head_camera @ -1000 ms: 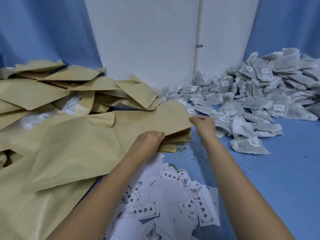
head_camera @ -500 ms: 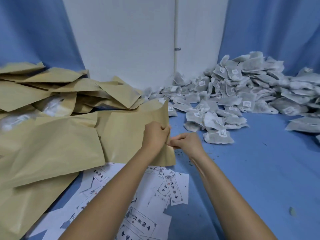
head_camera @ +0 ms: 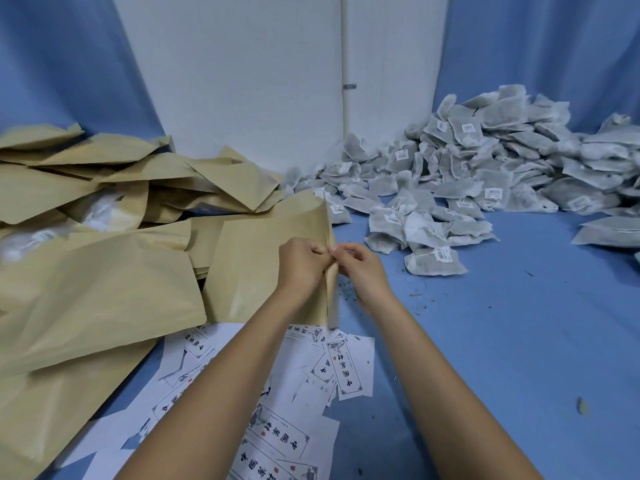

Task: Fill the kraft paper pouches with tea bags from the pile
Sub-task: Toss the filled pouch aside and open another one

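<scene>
Pinching one pouch (head_camera: 263,268) edge, left hand (head_camera: 301,268) and right hand (head_camera: 360,268) hold it upright over the blue table (head_camera: 502,341), labels (head_camera: 346,368) below, tea bag pile (head_camera: 485,174) beyond at right.

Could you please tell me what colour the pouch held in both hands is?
The pouch is plain tan-brown; the head view shows it best.

Single head-worn wide-angle view, looking forward and down, close over the blue surface (head_camera: 502,341)
</scene>
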### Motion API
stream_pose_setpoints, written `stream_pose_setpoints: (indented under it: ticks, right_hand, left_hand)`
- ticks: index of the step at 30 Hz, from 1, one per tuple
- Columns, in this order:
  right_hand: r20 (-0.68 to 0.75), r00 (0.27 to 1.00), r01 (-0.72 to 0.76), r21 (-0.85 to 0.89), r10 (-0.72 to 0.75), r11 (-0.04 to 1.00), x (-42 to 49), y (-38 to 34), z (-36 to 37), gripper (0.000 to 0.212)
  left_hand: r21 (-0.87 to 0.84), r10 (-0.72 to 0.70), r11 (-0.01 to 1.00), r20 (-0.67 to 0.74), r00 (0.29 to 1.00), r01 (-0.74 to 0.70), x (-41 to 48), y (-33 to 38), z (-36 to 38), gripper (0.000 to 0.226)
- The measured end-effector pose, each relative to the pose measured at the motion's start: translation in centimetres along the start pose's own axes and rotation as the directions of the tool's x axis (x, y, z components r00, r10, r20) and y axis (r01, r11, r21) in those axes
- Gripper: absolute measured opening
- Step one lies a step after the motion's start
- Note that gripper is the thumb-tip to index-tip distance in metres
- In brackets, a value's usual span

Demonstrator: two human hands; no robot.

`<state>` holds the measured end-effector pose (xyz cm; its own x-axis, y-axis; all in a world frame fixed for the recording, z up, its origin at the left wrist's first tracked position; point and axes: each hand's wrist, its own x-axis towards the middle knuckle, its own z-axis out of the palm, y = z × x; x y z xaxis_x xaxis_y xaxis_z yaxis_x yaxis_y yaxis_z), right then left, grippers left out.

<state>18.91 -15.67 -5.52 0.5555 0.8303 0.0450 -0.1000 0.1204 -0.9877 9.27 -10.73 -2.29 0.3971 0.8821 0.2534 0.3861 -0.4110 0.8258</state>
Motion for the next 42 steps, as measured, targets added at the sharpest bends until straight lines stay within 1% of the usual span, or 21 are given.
stream_pose_setpoints:
  ticks: [1,3,7,9,11,13,14,15,16,17,18,20,22,23,26,29,32,34,37,39,42]
  right_hand:
    - [0.000,1.000,-0.005,0.014,0.005,1.000,0.0,-0.2,0.2,0.006]
    - [0.012,0.999,-0.033,0.041,0.033,0.999,0.1,-0.5,0.1,0.010]
    - [0.112,0.987,-0.145,0.309,0.116,0.940,0.0,-0.6,-0.3,0.016]
    - [0.084,0.989,-0.144,0.397,0.121,0.906,-0.1,-0.7,-0.4,0.019]
    - [0.023,0.991,-0.132,0.351,0.132,0.927,0.0,-0.7,-0.4,0.027]
    - [-0.040,0.991,-0.112,0.230,0.124,0.967,-0.2,-1.1,-0.1,0.040]
    - [-0.055,0.990,-0.115,0.188,0.128,0.975,-0.2,-1.2,0.2,0.045]
    - [-0.068,0.989,-0.120,0.159,0.132,0.980,-0.3,-1.4,0.6,0.048]
    - [-0.085,0.988,-0.117,0.135,0.129,0.984,-0.3,-1.5,1.0,0.053]
    - [-0.110,0.986,-0.116,0.119,0.129,0.986,-0.3,-1.7,1.4,0.059]
    - [-0.134,0.983,-0.113,0.104,0.126,0.988,-0.2,-1.9,1.8,0.063]
    - [-0.169,0.978,-0.109,0.096,0.124,0.989,0.1,-2.2,2.2,0.065]
    - [-0.182,0.976,-0.103,0.101,0.120,0.990,0.5,-2.5,2.4,0.057]
    - [-0.184,0.976,-0.098,0.100,0.115,0.990,0.6,-2.7,2.5,0.052]
    - [-0.168,0.981,-0.080,0.090,0.094,0.993,0.8,-3.1,2.7,0.045]
    - [-0.164,0.983,-0.075,0.078,0.087,0.994,0.7,-2.9,2.8,0.042]
    - [-0.123,0.987,-0.095,0.047,0.100,0.994,0.6,-2.6,3.0,0.022]
    - [-0.064,0.990,-0.120,0.079,0.125,0.990,0.5,-2.5,3.2,0.013]
    - [-0.100,0.990,-0.106,-0.015,0.104,0.994,0.7,-2.4,3.1,0.035]
    - [-0.097,0.990,-0.115,-0.084,0.106,0.990,0.6,-2.3,3.0,0.036]
    - [-0.094,0.987,-0.138,-0.115,0.128,0.984,0.6,-2.5,3.1,0.038]
  left_hand:
    - [-0.001,0.009,1.000,-0.002,1.000,-0.009,0.1,0.1,0.2,0.028]
    - [0.002,0.028,1.000,0.004,1.000,-0.028,0.3,0.1,0.3,0.030]
    - [-0.016,0.051,0.999,0.068,0.996,-0.050,0.9,-0.1,0.1,0.036]
    - [-0.090,0.031,0.996,0.144,0.989,-0.018,1.1,0.0,-0.5,0.036]
    - [-0.084,0.035,0.996,0.195,0.980,-0.019,1.2,0.2,-1.0,0.034]
    - [0.076,0.106,0.990,0.143,0.984,-0.117,0.9,0.7,-0.9,0.023]
    - [0.204,0.163,0.962,0.092,0.982,-0.179,0.7,0.9,-0.5,0.014]
    - [0.367,0.210,0.905,0.051,0.976,-0.214,0.3,1.1,0.0,0.010]
    - [0.539,0.225,0.818,0.022,0.974,-0.201,-0.2,1.4,0.6,0.013]
    - [0.659,0.216,0.734,0.005,0.976,-0.166,-0.6,1.5,1.1,0.015]
    - [0.723,0.195,0.675,0.015,0.981,-0.145,-0.9,1.6,1.5,0.016]
    - [0.767,0.171,0.623,0.054,0.984,-0.150,-0.8,1.7,1.7,0.019]
    - [0.753,0.174,0.644,0.029,0.984,-0.136,-0.6,1.8,1.2,0.015]
    - [0.722,0.176,0.681,-0.004,0.984,-0.119,-0.4,1.8,0.9,0.015]
    - [0.550,0.150,0.832,-0.100,0.984,-0.071,0.3,1.4,0.4,0.024]
    - [0.365,0.098,0.930,-0.125,0.987,-0.046,0.6,0.8,0.0,0.030]
    - [0.203,0.088,0.977,-0.152,0.984,-0.056,0.5,0.3,-0.3,0.037]
    - [0.157,0.087,0.986,-0.167,0.982,-0.060,0.2,0.0,-0.5,0.037]
    - [0.110,0.065,0.993,-0.159,0.985,-0.047,0.2,-0.6,-0.7,0.038]
    - [0.112,0.028,0.994,-0.139,0.990,-0.013,0.6,-1.0,-1.0,0.039]
    - [0.156,0.022,0.988,-0.154,0.988,0.003,0.7,-0.6,-1.1,0.049]
